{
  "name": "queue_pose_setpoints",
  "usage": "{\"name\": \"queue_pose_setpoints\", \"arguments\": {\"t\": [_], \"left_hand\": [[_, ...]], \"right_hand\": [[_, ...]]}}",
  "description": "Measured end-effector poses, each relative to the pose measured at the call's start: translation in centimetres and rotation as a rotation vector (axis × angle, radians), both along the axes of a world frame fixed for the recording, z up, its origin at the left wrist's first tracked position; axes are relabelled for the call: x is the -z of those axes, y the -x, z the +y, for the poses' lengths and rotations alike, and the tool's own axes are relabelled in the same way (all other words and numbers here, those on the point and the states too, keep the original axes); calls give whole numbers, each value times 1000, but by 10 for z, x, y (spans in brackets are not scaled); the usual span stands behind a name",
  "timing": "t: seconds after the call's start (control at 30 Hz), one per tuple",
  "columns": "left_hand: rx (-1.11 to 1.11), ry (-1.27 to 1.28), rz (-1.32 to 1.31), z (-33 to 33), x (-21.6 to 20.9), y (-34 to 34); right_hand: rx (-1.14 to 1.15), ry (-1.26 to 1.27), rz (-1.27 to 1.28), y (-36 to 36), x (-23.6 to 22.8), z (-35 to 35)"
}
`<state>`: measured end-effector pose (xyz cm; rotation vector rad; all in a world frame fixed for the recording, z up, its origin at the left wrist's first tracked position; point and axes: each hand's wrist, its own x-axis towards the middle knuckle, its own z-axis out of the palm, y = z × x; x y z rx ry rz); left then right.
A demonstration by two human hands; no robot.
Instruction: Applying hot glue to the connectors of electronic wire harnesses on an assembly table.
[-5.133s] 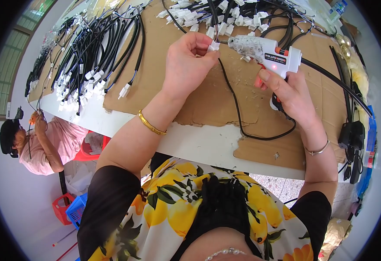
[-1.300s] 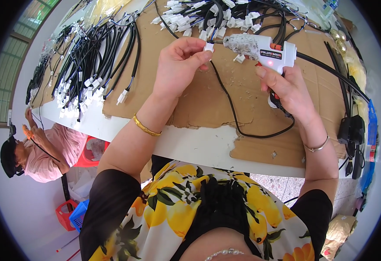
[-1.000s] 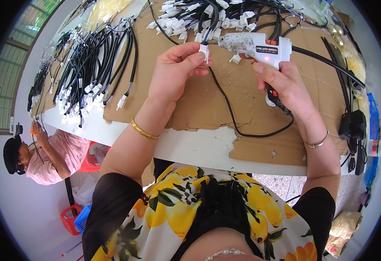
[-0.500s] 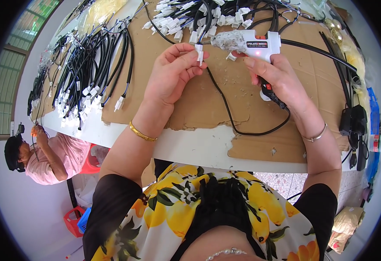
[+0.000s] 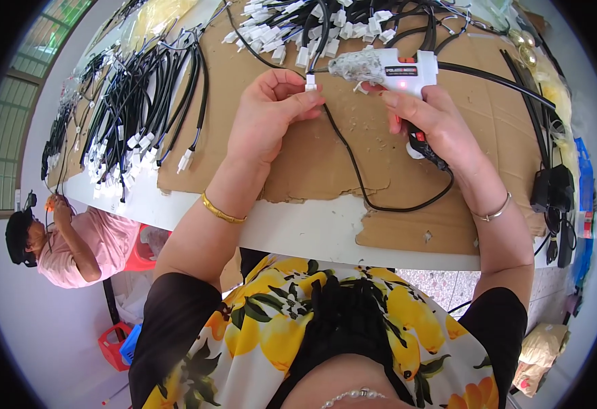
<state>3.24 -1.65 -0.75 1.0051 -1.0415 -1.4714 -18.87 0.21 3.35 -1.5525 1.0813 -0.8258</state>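
My left hand [image 5: 268, 112] is closed, with thumb and fingers pinching a white plastic connector [image 5: 310, 82] on the end of a black cable. In my right hand [image 5: 431, 123] is a white glue gun [image 5: 407, 71], gripped by its handle, with a small red light lit on its side. Its nozzle end, coated in grey lumpy residue, points left and sits right by the top of the connector; whether it touches I cannot tell. The gun's black cord [image 5: 359, 170] loops over the cardboard from the handle.
Cardboard [image 5: 298, 180] covers the white table [image 5: 298, 228]. Black cables with white connectors lie in a bundle [image 5: 142, 109] at left and a pile [image 5: 278, 27] at the back. A black power adapter [image 5: 552, 187] is at right. Another person [image 5: 73, 245] sits at far left, handling an orange item.
My left thumb and fingers have shifted on the connector, covering its lower part. The glue gun has moved very slightly left, its nozzle close to the connector's top.
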Motion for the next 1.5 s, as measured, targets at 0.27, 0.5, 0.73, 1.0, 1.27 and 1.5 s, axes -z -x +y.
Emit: {"name": "queue_pose_setpoints", "arguments": {"t": [0.27,0.5,0.73,1.0,1.27,1.5], "left_hand": [[-10,66,-26,-3,3,-3],[-2,107,-52,-4,7,-4],[1,111,-73,-3,5,-3],[23,137,-54,-6,9,-3],[20,140,-43,-6,10,-2],[15,138,-38,-6,9,-1]], "right_hand": [[-25,19,-24,0,-1,0],[-13,21,-11,0,1,-1],[-8,35,11,0,0,0],[2,63,42,2,1,-1],[-10,72,119,4,2,-1],[34,67,82,3,0,1]]}}
